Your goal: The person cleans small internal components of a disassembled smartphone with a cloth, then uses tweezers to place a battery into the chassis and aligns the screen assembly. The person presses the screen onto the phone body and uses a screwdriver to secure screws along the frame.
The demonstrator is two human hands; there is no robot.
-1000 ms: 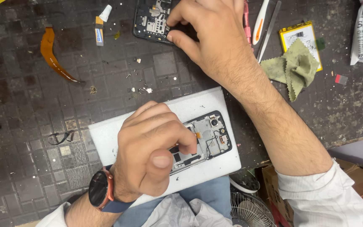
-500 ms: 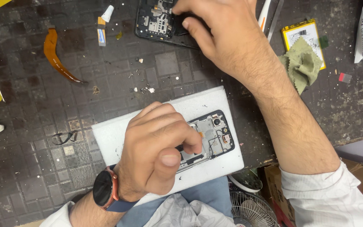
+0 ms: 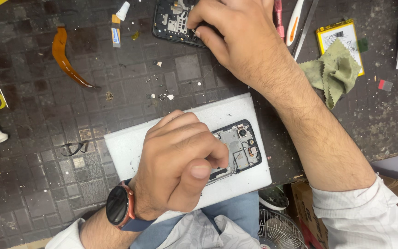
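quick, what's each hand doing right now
Left hand: curled shut, pressing on the opened phone.
Right hand: fingers on the phone frame; grip unclear.

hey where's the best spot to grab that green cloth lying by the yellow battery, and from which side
Probably pinch the green cloth at its raised crumpled folds near the middle, coming straight down from above. It lies bunched on the dark mat, so the folds stand up enough to catch. Its upper right overlaps the yellow battery, and the right hand sits to its left, so lift from the lower right corner side.
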